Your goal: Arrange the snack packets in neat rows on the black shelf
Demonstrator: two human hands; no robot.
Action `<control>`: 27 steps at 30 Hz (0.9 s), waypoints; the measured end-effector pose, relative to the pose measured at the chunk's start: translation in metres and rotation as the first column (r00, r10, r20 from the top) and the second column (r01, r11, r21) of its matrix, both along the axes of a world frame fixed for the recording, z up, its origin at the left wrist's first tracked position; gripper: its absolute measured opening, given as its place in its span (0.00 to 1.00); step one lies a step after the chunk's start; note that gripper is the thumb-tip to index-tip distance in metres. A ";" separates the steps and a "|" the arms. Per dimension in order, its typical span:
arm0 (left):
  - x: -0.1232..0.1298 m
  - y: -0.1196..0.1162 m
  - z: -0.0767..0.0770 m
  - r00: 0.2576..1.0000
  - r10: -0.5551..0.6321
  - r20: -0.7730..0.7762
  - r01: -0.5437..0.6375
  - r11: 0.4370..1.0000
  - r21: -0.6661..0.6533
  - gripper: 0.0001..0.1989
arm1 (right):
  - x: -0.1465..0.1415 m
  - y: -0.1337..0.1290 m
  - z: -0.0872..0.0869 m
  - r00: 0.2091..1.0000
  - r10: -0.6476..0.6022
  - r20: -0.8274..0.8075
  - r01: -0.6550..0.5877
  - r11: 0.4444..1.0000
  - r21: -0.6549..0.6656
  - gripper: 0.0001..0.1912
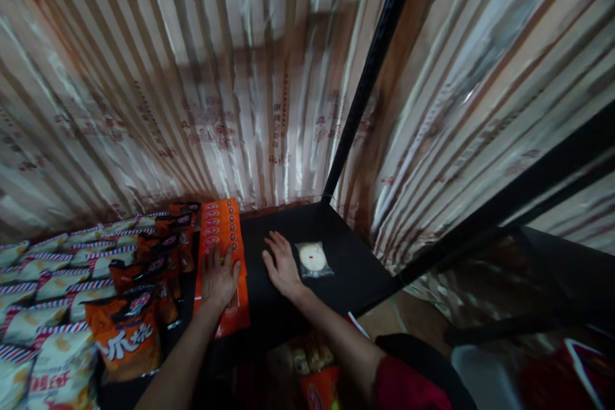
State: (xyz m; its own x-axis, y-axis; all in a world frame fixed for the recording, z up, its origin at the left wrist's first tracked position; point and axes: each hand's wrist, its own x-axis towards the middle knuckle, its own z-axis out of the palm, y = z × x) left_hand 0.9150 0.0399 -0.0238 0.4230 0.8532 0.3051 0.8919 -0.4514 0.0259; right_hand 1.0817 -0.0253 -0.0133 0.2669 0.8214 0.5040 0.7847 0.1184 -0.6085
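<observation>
My left hand (220, 280) lies flat on a column of overlapping orange snack packets (214, 221), a ring on one finger. Its fingers are stretched out and grip nothing. To the right, my right hand (283, 267) is over the bare black shelf (259, 221), open, with thumb and fingers apart. Just beyond it sits a round white item in a clear wrapper (312, 259) with a small red mark; a narrow gap separates it from my hand.
Orange-and-black snack bags (125, 333) stand in a line left of the packets. Rows of white bags with striped tops (60, 355) fill the far left. A black upright post (368, 80) rises at the shelf's back corner. Draped patterned plastic sheeting (230, 77) hangs behind.
</observation>
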 end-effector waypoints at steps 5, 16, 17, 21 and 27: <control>0.000 -0.001 0.008 0.996 -0.008 -0.088 0.003 0.998 -0.063 0.26 | 0.041 -0.050 0.010 0.991 -0.121 0.057 0.115 0.989 0.097 0.17; 0.004 -0.013 0.016 0.978 -0.150 0.148 0.147 0.989 0.035 0.22 | 0.042 -0.164 -0.012 0.990 -0.127 0.053 0.117 0.980 0.163 0.17; 0.007 -0.021 0.018 0.961 -0.195 0.198 0.186 0.981 0.063 0.21 | 0.037 -0.171 -0.016 0.992 -0.115 0.042 0.107 0.981 0.160 0.17; 0.019 -0.082 0.018 0.889 -0.377 0.259 0.370 0.926 0.077 0.16 | 0.014 -0.194 -0.036 0.998 -0.062 -0.012 0.063 0.995 0.075 0.14; 0.026 -0.201 -0.038 0.775 -0.587 0.236 0.631 0.740 -0.233 0.15 | -0.007 -0.211 -0.086 0.992 -0.093 0.089 0.123 0.879 -0.460 0.15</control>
